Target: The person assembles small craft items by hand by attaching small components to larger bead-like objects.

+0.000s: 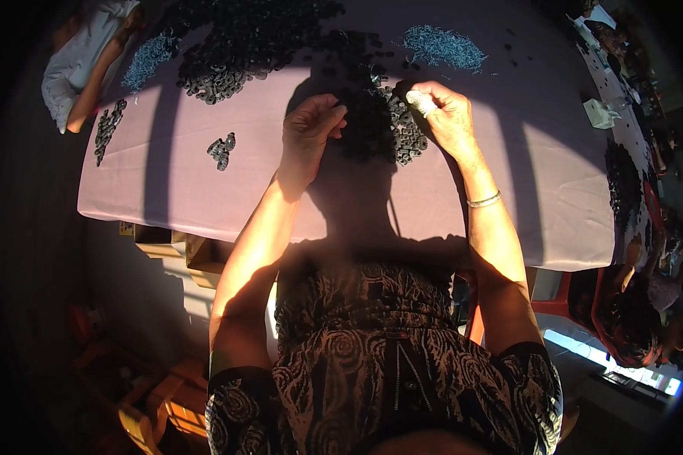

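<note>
Both my hands are raised over a cloth-covered table (432,197), one on each side of a heap of small black parts (408,140). The fingers of my left hand (307,133) are pinched together at the heap's left side; whatever they hold, if anything, is too small or shaded to make out. My right hand (451,125) is closed too, thumb against fingers, just above the heap's right edge. A whitish wrap (420,101) covers one of its fingertips. What lies between those fingers cannot be seen. A bracelet (484,200) circles the right wrist.
A large mound of black parts (243,42) spreads at the back. Small bluish-silver pieces (444,48) lie at the far right, with another such pile (149,61) far left. A little black cluster (221,150) sits left. Another person's arm (95,83) rests at the left edge.
</note>
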Demonstrator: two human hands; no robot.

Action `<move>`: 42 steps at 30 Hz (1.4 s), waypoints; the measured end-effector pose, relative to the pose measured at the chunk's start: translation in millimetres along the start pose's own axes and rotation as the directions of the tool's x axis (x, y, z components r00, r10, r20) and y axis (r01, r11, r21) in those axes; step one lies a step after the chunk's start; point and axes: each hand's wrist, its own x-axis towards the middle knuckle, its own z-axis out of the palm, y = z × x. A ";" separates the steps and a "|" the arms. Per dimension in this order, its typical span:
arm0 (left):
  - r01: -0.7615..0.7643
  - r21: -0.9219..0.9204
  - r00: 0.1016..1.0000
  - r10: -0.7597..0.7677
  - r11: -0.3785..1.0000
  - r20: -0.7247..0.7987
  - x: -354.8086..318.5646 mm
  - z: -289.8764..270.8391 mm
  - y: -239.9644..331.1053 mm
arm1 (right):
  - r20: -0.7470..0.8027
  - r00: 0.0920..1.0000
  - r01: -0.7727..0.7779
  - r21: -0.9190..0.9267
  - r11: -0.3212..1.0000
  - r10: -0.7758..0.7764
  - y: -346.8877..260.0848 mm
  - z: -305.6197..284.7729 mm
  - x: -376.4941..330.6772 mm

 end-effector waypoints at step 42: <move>-0.055 0.076 0.998 0.055 0.996 0.006 -2.3 7.3 -1.9 | 0.198 0.979 0.171 -0.675 0.718 -0.048 -8.3 -32.5 -14.3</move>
